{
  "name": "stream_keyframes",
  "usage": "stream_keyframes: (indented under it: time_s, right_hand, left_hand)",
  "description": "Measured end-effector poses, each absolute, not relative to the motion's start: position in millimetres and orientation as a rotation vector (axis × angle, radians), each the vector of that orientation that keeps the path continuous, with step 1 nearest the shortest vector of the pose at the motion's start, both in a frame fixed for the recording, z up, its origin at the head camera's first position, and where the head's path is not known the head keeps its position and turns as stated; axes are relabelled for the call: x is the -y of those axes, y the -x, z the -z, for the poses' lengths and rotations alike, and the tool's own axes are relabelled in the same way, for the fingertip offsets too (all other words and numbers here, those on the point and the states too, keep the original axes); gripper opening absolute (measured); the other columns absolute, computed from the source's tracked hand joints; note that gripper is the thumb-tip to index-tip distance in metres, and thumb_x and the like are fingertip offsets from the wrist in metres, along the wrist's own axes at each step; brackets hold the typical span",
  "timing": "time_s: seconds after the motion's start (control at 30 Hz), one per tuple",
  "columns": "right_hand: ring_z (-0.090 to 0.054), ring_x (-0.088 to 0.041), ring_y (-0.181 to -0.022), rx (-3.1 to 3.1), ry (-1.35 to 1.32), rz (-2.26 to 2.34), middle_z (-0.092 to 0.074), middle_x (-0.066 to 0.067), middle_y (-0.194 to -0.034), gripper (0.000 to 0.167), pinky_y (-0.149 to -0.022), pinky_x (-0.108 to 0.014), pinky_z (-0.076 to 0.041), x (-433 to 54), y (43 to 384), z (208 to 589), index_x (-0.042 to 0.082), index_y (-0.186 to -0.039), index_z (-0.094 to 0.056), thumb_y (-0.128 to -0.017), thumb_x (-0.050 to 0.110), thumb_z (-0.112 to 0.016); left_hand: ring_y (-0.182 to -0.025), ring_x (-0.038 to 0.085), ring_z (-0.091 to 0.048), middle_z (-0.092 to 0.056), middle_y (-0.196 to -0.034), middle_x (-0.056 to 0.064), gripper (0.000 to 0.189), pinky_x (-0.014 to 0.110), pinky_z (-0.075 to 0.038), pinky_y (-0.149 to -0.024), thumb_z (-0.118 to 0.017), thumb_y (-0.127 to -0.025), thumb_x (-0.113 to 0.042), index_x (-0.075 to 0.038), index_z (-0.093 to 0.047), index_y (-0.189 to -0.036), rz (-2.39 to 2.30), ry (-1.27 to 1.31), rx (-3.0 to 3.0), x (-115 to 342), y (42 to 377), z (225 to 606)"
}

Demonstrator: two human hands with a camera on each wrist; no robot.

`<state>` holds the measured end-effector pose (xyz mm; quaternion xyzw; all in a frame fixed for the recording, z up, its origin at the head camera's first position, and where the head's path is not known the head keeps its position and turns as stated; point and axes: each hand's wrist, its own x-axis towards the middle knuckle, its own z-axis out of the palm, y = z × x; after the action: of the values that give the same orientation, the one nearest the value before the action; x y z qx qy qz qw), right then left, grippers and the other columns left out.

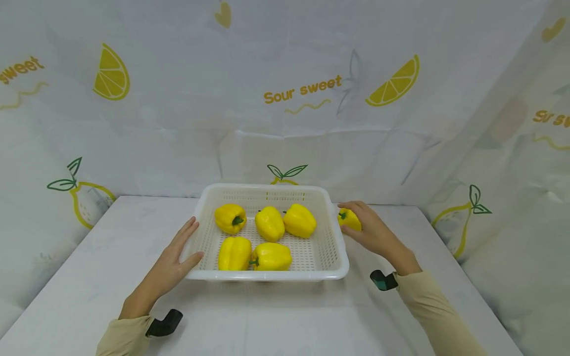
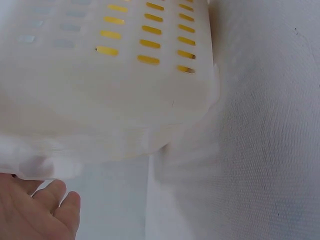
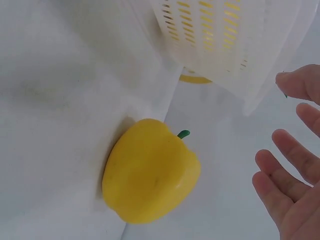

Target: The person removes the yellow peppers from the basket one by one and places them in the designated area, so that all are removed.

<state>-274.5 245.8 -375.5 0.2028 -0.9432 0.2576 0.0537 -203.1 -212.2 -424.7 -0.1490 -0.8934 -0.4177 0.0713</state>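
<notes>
A white perforated plastic basket (image 1: pixel 267 275) stands on the table with several yellow bell peppers (image 1: pixel 299 220) inside. At its left rim is my left hand (image 1: pixel 166 269), thumb and fingers spread apart; whether it bears on the rim is hard to tell. Outside the basket on the right, one more yellow bell pepper (image 3: pixel 150 172) with a green stem lies on the table. My right hand (image 1: pixel 371 230) hovers over that pepper and partly hides it in the head view. The right wrist view shows the right hand's fingers (image 3: pixel 295 150) spread, apart from the pepper and holding nothing.
The table (image 1: pixel 276 316) has a white cover. Behind it hangs a pale curtain (image 1: pixel 178 99) printed with lemons and lettering, also closing in the sides. A dark wrist-worn device (image 1: pixel 165 323) sits at the left sleeve, another dark device (image 1: pixel 383 280) at the right.
</notes>
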Motion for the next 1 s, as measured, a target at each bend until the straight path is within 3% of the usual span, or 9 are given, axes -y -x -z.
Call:
stream_keyframes:
  time_s: [0.6,1.0]
  right_hand:
    - [-0.050,-0.035,-0.130,2.785,-0.721,-0.828,-0.050,-0.014,-0.143,0.050,-0.106,-0.055,-0.046,-221.2,263.1,373.8,0.006,-0.137,-0.053,-0.091,0.014,-0.070]
    - [-0.050,-0.034,-0.132,2.813,-0.769,-0.813,-0.052,-0.013,-0.143,0.053,-0.109,-0.056,-0.044,-198.6,258.5,376.2,0.007,-0.137,-0.052,-0.090,0.018,-0.072]
  left_hand:
    - [-0.149,0.049,-0.018,-0.015,-0.166,0.018,0.069,0.074,-0.021,-0.112,-0.061,-0.094,-0.016,-0.003,-0.029,-0.154,1.257,0.441,2.682,212.3,204.0,426.2]
    - [-0.149,0.049,-0.017,-0.014,-0.166,0.017,0.069,0.074,-0.021,-0.112,-0.061,-0.095,-0.016,-0.003,-0.028,-0.154,1.277,0.445,2.685,212.4,204.8,425.9]
